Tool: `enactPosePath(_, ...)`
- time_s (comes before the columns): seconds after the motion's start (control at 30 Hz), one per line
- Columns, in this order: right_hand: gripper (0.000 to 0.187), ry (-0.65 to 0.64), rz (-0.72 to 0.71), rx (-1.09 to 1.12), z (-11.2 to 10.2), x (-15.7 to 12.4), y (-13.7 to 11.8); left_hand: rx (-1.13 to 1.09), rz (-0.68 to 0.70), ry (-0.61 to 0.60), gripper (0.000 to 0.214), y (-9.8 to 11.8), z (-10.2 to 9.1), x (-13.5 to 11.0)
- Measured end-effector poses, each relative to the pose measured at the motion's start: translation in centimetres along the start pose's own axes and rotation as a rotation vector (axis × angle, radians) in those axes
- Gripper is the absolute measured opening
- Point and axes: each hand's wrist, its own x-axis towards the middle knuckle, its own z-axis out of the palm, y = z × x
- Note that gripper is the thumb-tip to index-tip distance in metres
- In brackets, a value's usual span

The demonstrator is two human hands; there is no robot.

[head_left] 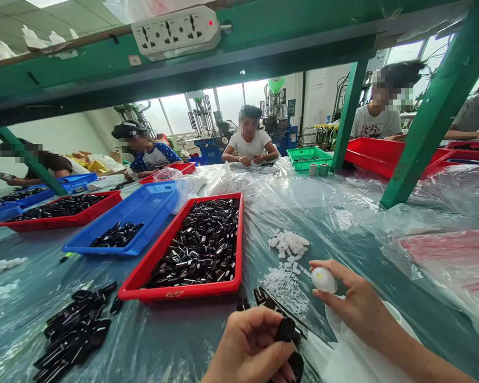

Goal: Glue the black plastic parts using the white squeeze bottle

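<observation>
At the bottom middle, my left hand (245, 346) is closed on a small glossy black plastic part (286, 330). Between thumb and fingers, my right hand (361, 306) pinches a whitish round, cap-like object (323, 280) with a yellowish spot, beyond and to the right of the left hand. Loose black parts (265, 298) lie just beyond my left fingers, partly hidden by them. A heap of tiny white pieces (287, 287) and a pile of larger white pieces (289, 243) rest on the plastic sheet. White cloth or film (335, 356) lies under my right forearm.
A red tray (179, 291) full of black parts stands left of centre, with a blue tray (74, 246) beside it. More black parts (75, 330) are piled at left. Green posts (435, 111) and a shelf with a power strip (178, 33) frame the bench. Several people sit opposite.
</observation>
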Motion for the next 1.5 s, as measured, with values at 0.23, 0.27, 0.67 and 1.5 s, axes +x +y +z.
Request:
enactPosePath(0.23,0.040,0.203,-0.448,-0.305,-0.4,-1.0,-1.6,-0.079,-0.054,-0.035,0.038,0.3,-0.1,-0.2)
enactPosePath(0.27,0.043,0.216,-0.495,-0.354,-0.4,-1.0,-1.6,-0.087,-0.064,-0.039,0.039,0.4,-0.1,-0.2)
enactPosePath(0.67,0.056,0.221,-0.582,-0.477,-0.9,-1.3,-0.9,-0.183,-0.091,-0.129,0.031,0.0,-0.2,-0.2)
enactPosePath(1.5,0.034,0.277,-0.633,-0.492,-1.1,-2.3,-3.0,-0.203,-0.176,-0.191,0.035,-0.9,-0.7,0.2)
